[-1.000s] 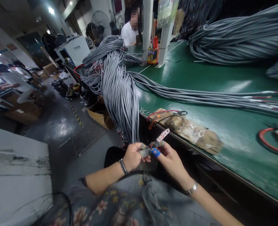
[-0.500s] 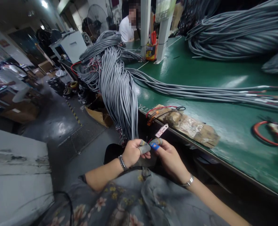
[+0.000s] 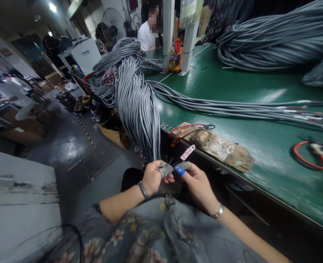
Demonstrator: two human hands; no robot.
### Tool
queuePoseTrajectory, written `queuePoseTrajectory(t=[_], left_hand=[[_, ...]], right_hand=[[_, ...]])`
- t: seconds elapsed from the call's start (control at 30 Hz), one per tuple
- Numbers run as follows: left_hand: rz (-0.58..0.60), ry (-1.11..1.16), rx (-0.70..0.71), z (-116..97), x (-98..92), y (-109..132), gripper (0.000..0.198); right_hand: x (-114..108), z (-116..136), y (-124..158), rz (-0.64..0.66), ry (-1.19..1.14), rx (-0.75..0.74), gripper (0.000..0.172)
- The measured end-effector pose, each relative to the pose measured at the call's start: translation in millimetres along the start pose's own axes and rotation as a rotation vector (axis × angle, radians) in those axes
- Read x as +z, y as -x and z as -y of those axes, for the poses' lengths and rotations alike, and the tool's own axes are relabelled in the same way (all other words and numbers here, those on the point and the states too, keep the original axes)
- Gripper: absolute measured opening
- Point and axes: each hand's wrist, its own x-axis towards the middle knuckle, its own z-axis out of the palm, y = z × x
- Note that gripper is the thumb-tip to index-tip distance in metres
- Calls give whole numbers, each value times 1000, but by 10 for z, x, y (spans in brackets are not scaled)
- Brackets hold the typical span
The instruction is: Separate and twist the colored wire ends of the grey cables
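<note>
My left hand (image 3: pixel 154 177) is closed in a pinch on the end of a grey cable, with grey covers on the thumb and finger. Thin red and green wire ends (image 3: pixel 171 162) stick out between my hands. My right hand (image 3: pixel 195 180), with a blue cover on the thumb, pinches those wire ends close to the left hand. A small pink tag (image 3: pixel 188 152) hangs just above my right fingers. The thick bundle of grey cables (image 3: pixel 139 106) drops over the bench edge down to my hands.
A green workbench (image 3: pixel 260 142) runs along the right, carrying long grey cables (image 3: pixel 232 107), a big coil (image 3: pixel 273 40), a cardboard piece (image 3: pixel 218 146) with red wire, and a red loop (image 3: pixel 310 155). A person in white (image 3: pixel 147 34) sits at the far end. Boxes stand on the floor at the left.
My hands have stayed together and risen slightly toward the bundle; the fingers shifted a little on the wire ends. The view dipped slightly.
</note>
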Motion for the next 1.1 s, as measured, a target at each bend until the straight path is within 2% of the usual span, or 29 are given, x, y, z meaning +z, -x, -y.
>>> queuePoseTrajectory(t=[0.2, 0.3, 0.4, 0.5, 0.6, 0.67, 0.8, 0.87, 0.97, 1.1], left_hand=[[-12, 6, 41, -4, 19, -2, 32], [-3, 19, 20, -54, 15, -2, 34], [84, 1, -44, -129, 18, -5, 34], [228, -53, -114, -205, 43, -16, 35], [303, -64, -142, -255, 76, -44, 37], [317, -37, -160, -267, 89, -72, 37], [336, -12, -214, -261, 81, -139, 34], [338, -12, -223, -253, 74, -162, 34], [327, -7, -215, -247, 78, -168, 33], [317, -31, -218, -252, 109, -147, 30]], right_hand=[[-56, 17, 36, 54, 51, -47, 32], [-128, -24, -30, 32, -86, -35, 38], [-190, -31, -180, 4, -259, 65, 47], [-199, 34, -321, 120, -322, 166, 51], [-157, 94, -375, 199, -353, 199, 51], [-124, 91, -373, 121, -283, 133, 49], [-86, 22, -376, -153, -90, -82, 54], [-67, 5, -401, -148, -130, -73, 57], [-32, 16, -444, -43, -322, 48, 57], [-3, 24, -475, -60, -482, 93, 50]])
